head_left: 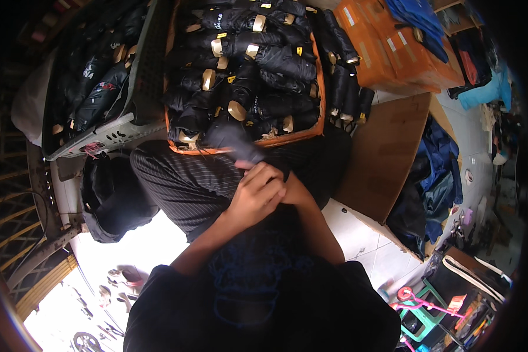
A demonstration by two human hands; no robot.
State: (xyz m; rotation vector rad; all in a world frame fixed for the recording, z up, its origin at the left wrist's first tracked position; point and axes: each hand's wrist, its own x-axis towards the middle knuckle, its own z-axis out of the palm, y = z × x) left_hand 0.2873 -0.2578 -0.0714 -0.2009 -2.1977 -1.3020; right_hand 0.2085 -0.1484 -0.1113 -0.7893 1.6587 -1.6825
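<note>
A black folded umbrella [243, 149], smeared by motion, points away from me over the near rim of an orange container [246, 146]. My left hand [255, 193] is closed around its near end, fingers curled, above my lap. Against it lies my right hand [288, 190], closed at the same end of the umbrella; most of its fingers are hidden behind the left. Just beyond, several black folded umbrellas [287, 61] with gold-coloured handle ends fill the container in rows. Small yellow tags hang on some of them.
To the left stands a grey plastic crate [146, 76] of similar umbrellas. More bundled umbrellas [349, 88] lie right of the container, near orange taped packages [393, 47]. An open cardboard box [387, 152] holds dark blue fabric [437, 170]. A green stool [425, 314] stands at lower right.
</note>
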